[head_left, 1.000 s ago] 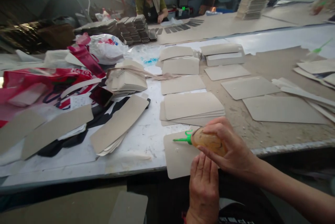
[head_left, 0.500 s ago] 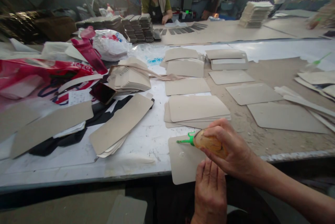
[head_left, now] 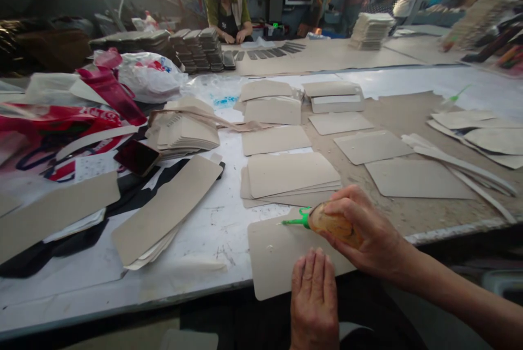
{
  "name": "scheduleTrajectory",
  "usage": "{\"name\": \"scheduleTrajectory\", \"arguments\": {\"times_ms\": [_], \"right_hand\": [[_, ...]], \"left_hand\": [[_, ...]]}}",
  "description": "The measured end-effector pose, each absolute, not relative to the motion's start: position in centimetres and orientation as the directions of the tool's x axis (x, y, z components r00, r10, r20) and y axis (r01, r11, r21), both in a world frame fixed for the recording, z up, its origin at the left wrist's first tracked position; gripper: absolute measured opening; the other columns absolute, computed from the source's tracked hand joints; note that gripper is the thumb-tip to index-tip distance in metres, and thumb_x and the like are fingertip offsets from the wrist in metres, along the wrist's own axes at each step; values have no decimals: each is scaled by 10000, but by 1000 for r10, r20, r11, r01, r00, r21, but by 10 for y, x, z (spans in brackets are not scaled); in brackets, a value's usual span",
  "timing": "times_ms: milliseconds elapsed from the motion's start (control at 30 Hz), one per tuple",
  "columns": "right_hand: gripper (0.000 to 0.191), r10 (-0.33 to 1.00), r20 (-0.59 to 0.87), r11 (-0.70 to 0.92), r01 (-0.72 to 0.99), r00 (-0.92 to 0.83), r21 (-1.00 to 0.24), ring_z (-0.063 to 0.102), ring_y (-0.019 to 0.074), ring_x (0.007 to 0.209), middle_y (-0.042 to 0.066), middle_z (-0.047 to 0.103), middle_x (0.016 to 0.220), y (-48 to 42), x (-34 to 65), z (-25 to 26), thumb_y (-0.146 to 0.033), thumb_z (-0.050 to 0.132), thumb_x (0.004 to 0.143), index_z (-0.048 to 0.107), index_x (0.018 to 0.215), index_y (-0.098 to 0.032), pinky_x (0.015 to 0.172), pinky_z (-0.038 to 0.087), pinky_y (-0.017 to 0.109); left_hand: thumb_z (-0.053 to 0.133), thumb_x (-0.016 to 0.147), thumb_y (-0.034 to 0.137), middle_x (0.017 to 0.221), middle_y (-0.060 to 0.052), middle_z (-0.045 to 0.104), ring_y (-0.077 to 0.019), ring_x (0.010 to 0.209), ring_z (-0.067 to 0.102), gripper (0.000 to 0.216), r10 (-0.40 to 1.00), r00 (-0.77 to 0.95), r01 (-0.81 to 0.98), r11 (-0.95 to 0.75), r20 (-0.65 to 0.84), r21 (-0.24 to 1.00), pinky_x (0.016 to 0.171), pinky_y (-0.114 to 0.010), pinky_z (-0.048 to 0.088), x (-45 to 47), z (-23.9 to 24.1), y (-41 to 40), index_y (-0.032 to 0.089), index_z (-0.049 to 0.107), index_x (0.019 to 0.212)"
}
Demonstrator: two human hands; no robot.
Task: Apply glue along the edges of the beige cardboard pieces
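Note:
A glue bottle (head_left: pixel 333 225) with a green nozzle lies tilted in my right hand (head_left: pixel 370 230), fingers wrapped round its amber body. Its tip points left, just over a beige rounded-corner panel (head_left: pixel 269 273) at the table's front edge. A small shiny spot shows on that panel. My left hand (head_left: pixel 314 295) rests flat on the panel's near edge, fingers stretched out side by side. Just beyond lies a stack of similar panels (head_left: pixel 292 173), with single panels farther back.
More panels lie left on dark cloth (head_left: pixel 77 238), near a phone (head_left: pixel 137 157), a pink bottle (head_left: pixel 112 88) and plastic bags (head_left: pixel 151 74). Pale strips (head_left: pixel 461 164) lie right. Across the table a person (head_left: pixel 229 9) works beside dark stacks (head_left: pixel 198 47).
The view has shifted, so the table's things sit farther left. The bottle's tip has moved right over the panel. My left hand stays flat; more of the panel shows beside it.

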State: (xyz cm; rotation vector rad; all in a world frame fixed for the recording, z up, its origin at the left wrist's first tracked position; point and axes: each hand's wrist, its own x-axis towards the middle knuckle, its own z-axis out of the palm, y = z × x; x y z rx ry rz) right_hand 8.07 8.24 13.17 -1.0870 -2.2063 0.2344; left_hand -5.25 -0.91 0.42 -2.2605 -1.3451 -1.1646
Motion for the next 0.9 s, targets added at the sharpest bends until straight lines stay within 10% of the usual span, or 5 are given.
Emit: {"name": "scheduleTrajectory", "arguments": {"times_ms": [900], "right_hand": [[283, 834, 464, 508, 742, -297, -438, 589, 222, 872, 75, 520, 980, 71, 167, 130, -154, 649, 795, 545, 1049, -224, 759, 535, 346]], "left_hand": [[345, 897, -7, 1231, -136, 666, -219, 1347, 454, 448, 659, 344, 802, -577, 669, 156, 1175, -390, 302, -60, -13, -11, 73, 590, 1264]]}}
